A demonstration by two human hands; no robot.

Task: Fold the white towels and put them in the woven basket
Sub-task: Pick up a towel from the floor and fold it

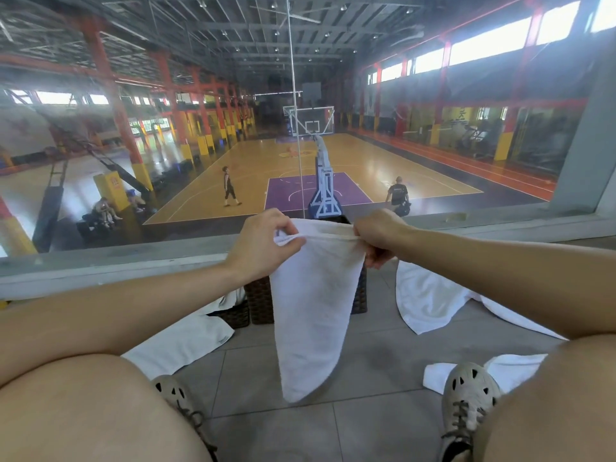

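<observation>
Seen from the head, the left hand and right hand each pinch a top corner of a white towel with curled fingers. It hangs stretched between them in front of the woven basket and hides its opening, so I cannot tell whether any folded towels are inside. A second towel lies left of the basket, a third towel right of it and a fourth towel nearer than it, all loose on the floor, so I judge at least four remain to fold and stow.
</observation>
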